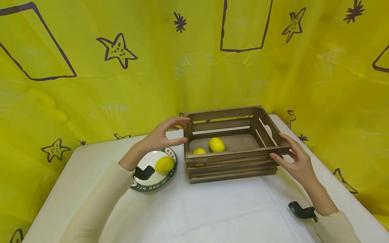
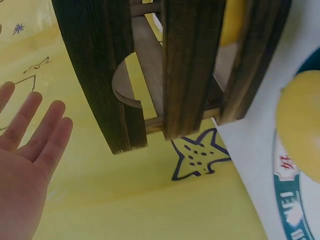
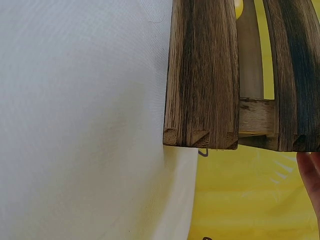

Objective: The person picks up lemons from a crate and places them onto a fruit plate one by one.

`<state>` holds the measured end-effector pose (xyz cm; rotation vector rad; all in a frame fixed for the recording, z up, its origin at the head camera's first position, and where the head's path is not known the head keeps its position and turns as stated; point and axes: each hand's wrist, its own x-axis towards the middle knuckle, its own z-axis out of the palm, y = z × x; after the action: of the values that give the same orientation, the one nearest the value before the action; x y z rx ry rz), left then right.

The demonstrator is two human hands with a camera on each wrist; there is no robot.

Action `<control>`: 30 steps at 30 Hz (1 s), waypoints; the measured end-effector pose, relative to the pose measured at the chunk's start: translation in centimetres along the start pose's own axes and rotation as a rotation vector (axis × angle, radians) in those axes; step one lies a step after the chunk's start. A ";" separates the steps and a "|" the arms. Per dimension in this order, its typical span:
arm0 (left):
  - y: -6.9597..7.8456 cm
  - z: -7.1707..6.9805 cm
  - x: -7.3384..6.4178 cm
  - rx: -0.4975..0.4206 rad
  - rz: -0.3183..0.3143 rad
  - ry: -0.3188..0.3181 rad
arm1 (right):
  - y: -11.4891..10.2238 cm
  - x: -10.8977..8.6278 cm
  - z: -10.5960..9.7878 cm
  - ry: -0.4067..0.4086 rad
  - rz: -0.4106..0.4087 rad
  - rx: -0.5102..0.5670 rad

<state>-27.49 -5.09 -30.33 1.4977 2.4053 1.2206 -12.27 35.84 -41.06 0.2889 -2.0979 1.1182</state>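
Observation:
A brown slatted wooden crate [image 1: 232, 158] stands on the white table with two lemons in it, one lemon [image 1: 217, 144] in plain sight and another lemon [image 1: 199, 151] partly hidden by the front slats. My left hand [image 1: 158, 135] is beside the crate's left end, thumb and fingers spread; the left wrist view shows these fingers [image 2: 47, 130] straight and apart from the wood. At the opposite end, my right hand [image 1: 296, 162] has its fingertips at the top corner, thumb near the front slat. Its fingers [image 3: 311, 172] look extended, mostly cut off in the right wrist view.
Left of the crate, below my left wrist, a white plate with a green patterned rim [image 1: 152, 186] holds another lemon [image 1: 164, 165]. A yellow curtain [image 1: 146, 84] with dark star drawings hangs behind the table [image 1: 194, 212].

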 end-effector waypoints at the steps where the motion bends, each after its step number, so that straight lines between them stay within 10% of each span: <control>1: 0.1 0.1 0.4 0.001 -0.001 -0.009 | 0.0 0.0 0.0 0.000 0.004 -0.004; 30: 3.3 2.1 11.4 0.010 0.078 -0.214 | -0.3 -0.1 -0.2 -0.019 0.050 -0.021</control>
<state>-30.19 5.74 -25.76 1.6462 2.2379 1.0039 -11.96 35.83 -40.84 0.2388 -2.1428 1.1262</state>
